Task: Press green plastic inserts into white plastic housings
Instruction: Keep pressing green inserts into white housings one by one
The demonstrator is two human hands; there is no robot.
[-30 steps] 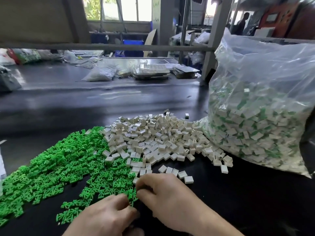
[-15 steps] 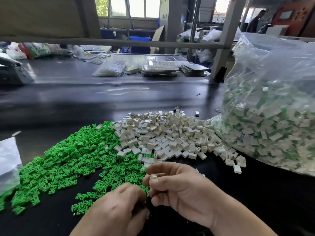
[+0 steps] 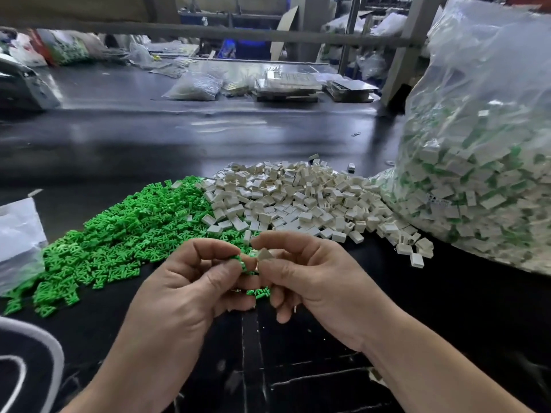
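Clear plastic made the big bag (image 3: 483,144) at 3 o'clock, stuffed with white pieces with green bits in them. A pile of green inserts (image 3: 128,234) lay at 9 o'clock, touching a pile of white housings (image 3: 298,201) at 12 o'clock. At 6 o'clock the left hand (image 3: 190,281) pinched one green insert (image 3: 244,265) and the right hand (image 3: 313,275) pinched one white housing (image 3: 264,254).
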